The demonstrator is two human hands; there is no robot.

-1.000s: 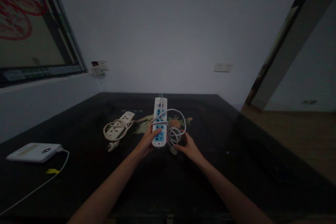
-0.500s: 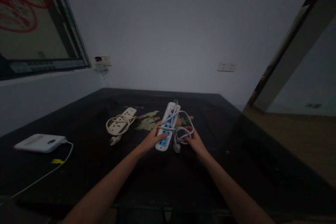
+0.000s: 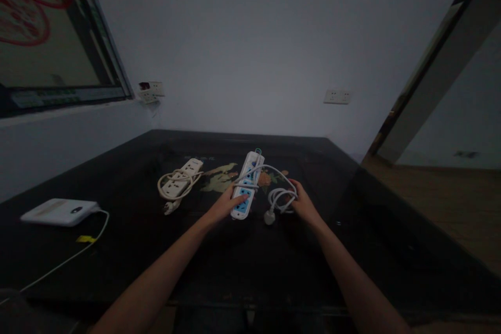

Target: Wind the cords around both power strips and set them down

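Observation:
My left hand (image 3: 226, 205) is closed on the lower left side of a white power strip (image 3: 239, 214) with blue socket faces, thumb across its front. The strip tilts, its top end leaning right. Its grey-white cord (image 3: 275, 168) wraps around the strip's middle and arcs over to the right. My right hand (image 3: 304, 202) is closed on the looped cord, whose plug (image 3: 269, 217) hangs at the lower left of the loops. Some of the right fingers are hidden behind the cord. A second, cream power strip (image 3: 192, 167) lies to the left, its own cord wound around it.
A white power bank (image 3: 58, 212) with a white cable sits on the black table (image 3: 250, 266) at far left, near a yellow tag (image 3: 85, 239). Wall sockets (image 3: 337, 96) are on the back wall. A window (image 3: 58, 52) is at left.
My right hand has moved right with the cord loops and plug, away from the strip, widening the gap. The strip in my left hand has shifted slightly left.

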